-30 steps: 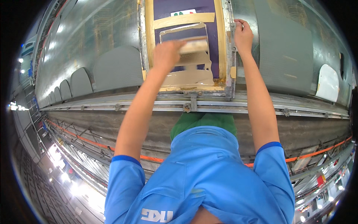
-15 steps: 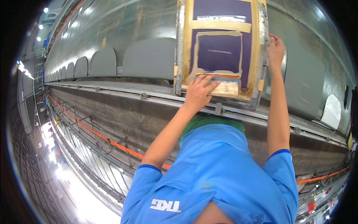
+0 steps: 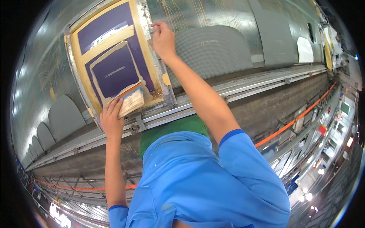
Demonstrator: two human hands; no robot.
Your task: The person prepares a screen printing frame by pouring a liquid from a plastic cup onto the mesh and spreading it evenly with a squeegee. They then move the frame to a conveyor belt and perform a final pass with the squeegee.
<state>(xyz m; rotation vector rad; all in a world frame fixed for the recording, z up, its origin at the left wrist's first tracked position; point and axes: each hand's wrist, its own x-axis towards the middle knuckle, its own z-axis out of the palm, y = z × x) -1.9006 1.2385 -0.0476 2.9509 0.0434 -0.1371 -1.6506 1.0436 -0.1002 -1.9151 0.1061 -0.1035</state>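
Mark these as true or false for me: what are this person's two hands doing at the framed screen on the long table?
1. The left hand holds a flat scraper at the near end of the screen. True.
2. The right hand rests in the person's lap. False: it grips the far right edge of the screen's frame.
3. The screen's mesh is purple with tan tape around it. True.
4. The person wears a red shirt. False: the shirt is blue.
5. Grey rounded pads lie along the table. True.
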